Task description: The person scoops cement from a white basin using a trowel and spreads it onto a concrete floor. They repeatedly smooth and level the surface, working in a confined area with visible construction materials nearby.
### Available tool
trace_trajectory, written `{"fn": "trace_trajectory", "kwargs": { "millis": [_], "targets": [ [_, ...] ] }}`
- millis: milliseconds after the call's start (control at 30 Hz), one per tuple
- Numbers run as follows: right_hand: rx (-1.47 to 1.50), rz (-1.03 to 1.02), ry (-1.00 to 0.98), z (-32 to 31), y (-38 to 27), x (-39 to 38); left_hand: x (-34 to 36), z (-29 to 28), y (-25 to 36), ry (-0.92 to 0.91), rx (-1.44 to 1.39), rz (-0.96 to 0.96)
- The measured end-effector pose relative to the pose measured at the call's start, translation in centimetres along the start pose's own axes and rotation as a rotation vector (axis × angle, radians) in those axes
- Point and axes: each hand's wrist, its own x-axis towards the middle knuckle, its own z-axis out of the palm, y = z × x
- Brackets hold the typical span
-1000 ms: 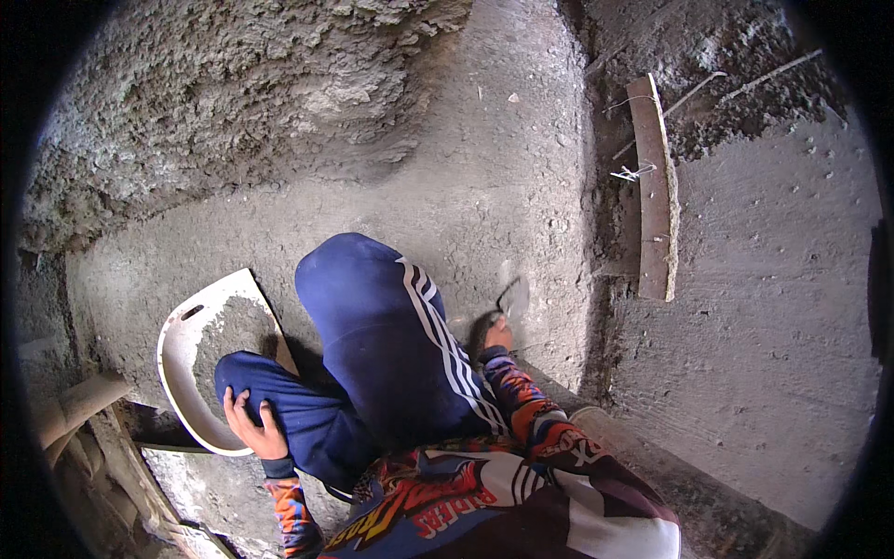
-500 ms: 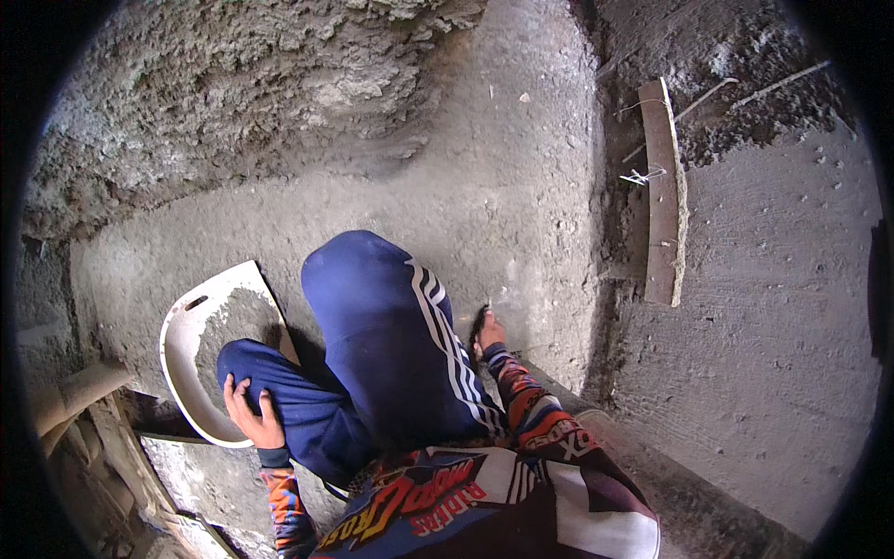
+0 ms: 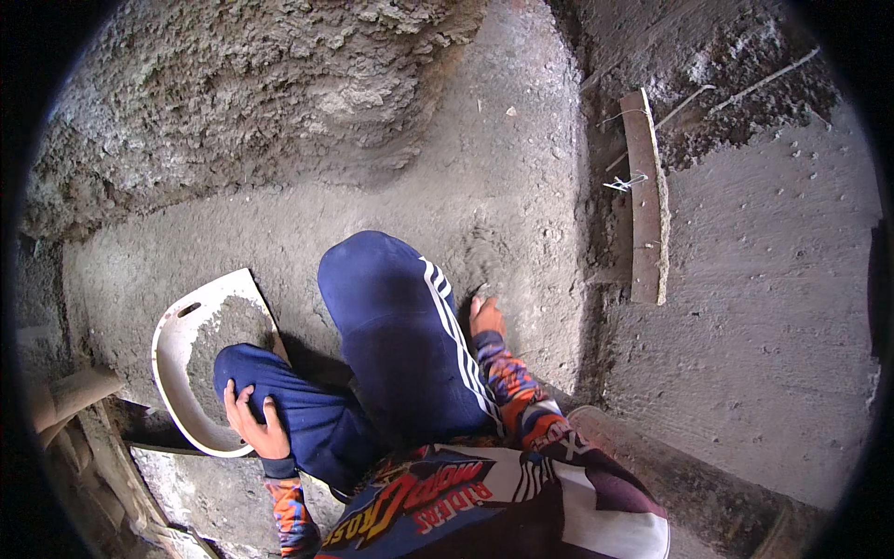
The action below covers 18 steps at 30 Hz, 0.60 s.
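Note:
My left hand rests on my bent left knee in blue trousers, fingers spread and holding nothing. Beside that knee lies a white curved scoop-like pan with a slot near its rim and grey mortar inside. On the other side of my raised right knee, my right hand is low by the grey cement surface, its fingers curled. What they grip is mostly hidden; just beyond the fingertips the surface looks smeared by motion.
A rough, lumpy mortar mass rises at the far left. A thin curved wooden strip with a wire tie stands along the right-hand edge. Further right spreads a grey cement slab. A round pole and boards are at the lower left.
My right hand has turned, and the dark thing seen beside it before no longer shows. The surface ahead of it now looks blurred. My left hand stays on the knee; the view has shifted slightly.

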Motion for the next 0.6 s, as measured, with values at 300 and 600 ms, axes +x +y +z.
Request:
{"fn": "trace_trajectory", "kwargs": {
  "millis": [300, 600],
  "targets": [
    [0.563, 0.314, 0.056, 3.8, 7.0, 1.3, -0.2, -0.1, -1.2, 0.0, -0.023, -0.007],
    [0.772, 0.431, -0.068, 3.4, 8.4, 6.6, -0.7, -0.3, -2.5, 0.005, -0.02, -0.045]
  ]
}}
